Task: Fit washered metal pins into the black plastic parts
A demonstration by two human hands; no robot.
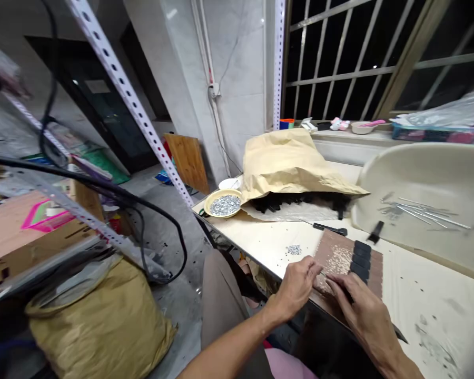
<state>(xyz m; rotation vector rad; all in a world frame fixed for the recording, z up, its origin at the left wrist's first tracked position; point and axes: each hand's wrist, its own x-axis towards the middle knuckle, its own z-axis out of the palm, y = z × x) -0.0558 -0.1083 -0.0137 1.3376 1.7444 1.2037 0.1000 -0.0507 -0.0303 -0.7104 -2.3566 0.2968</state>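
At the near edge of the table, my left hand (pixel 299 281) is closed in a pinch on a thin metal rod (pixel 324 274). The fingertips of my right hand (pixel 361 305) close on the rod's other end, over a brown board (pixel 375 268) with a pale, scratched patch. Something dark shows under my right palm, and a dark pointed tip (pixel 400 335) sticks out beside that wrist; I cannot tell what they belong to. A row of black rounded pieces (pixel 361 260) lies on the board. Left of it is a small pile of metal bits (pixel 294 250).
Behind the board lie a black-handled tool (pixel 329 229) and a loose black piece (pixel 376 231). A paper sack (pixel 288 163) with black parts stands at the back, beside a bowl of metal bits (pixel 224 204). A large white basin (pixel 430 173) holding metal rods is at right.
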